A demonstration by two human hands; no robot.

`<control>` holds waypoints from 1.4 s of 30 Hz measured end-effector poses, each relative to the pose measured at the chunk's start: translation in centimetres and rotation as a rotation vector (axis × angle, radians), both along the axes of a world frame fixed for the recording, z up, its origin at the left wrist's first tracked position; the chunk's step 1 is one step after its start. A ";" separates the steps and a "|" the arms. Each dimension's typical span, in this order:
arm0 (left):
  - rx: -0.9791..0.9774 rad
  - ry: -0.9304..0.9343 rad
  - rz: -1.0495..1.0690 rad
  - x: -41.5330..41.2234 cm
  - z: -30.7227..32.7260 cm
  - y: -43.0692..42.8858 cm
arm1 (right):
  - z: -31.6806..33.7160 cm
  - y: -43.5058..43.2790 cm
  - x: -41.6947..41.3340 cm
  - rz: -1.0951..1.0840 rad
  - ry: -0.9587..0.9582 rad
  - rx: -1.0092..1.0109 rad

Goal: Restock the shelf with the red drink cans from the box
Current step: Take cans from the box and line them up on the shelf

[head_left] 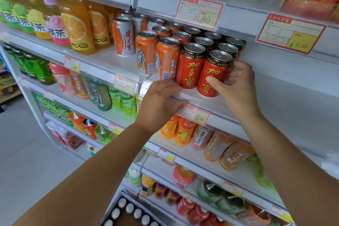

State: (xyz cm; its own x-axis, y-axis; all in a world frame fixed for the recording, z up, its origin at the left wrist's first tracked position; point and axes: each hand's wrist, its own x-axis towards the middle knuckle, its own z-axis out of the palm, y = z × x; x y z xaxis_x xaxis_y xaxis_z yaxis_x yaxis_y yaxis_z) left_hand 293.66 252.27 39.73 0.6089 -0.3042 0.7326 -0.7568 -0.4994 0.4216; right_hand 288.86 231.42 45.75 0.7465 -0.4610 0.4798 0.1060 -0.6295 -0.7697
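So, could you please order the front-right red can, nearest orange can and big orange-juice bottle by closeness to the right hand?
1. front-right red can, in the right hand.
2. orange can, left of it.
3. orange-juice bottle, far left.
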 end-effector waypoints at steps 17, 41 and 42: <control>0.235 1.403 0.515 -17.7 -38.6 23.9 | -38.5 17.8 -9.9 0.596 0.942 0.002; 0.214 1.360 0.474 -12.7 -87.3 21.3 | -94.6 23.1 -5.0 0.438 1.050 -0.502; 0.237 1.317 0.467 -11.9 -87.8 20.9 | -95.2 23.3 -5.1 0.412 1.034 -0.541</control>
